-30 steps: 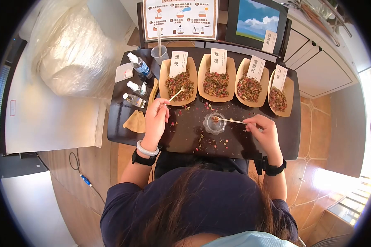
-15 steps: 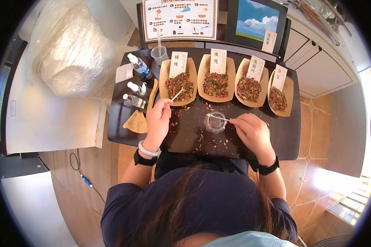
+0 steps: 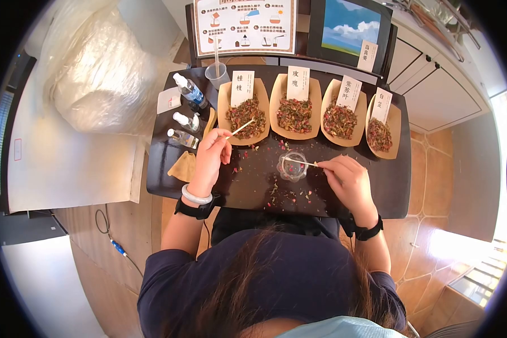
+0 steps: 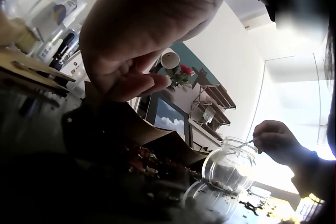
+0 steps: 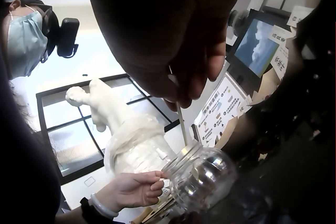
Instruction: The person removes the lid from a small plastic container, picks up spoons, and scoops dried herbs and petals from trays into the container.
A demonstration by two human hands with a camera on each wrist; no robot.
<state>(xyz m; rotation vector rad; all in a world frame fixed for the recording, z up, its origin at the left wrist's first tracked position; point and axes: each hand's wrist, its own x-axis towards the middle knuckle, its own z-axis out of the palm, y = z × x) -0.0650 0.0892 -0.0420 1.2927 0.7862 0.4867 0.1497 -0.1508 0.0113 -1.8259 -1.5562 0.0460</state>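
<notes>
My left hand pinches a thin pale stick-like spoon, its tip over the dried petals and leaves in the leftmost paper tray. Between finger and thumb, my right hand holds a second thin pale stick, whose far end reaches over the mouth of a small clear jar. In the left wrist view the jar stands upright, with a few bits at its bottom. The right wrist view shows the stick slanting down to the jar's rim.
Three more filled paper trays with label cards line the back. Small bottles, a plastic cup and a tan cloth-like piece occupy the left side. Loose petals and crumbs lie around the jar on the dark table.
My right hand has moved left, closer to the jar, bringing its stick further across the mouth. My left hand has shifted slightly, with its spoon still over the leftmost tray.
</notes>
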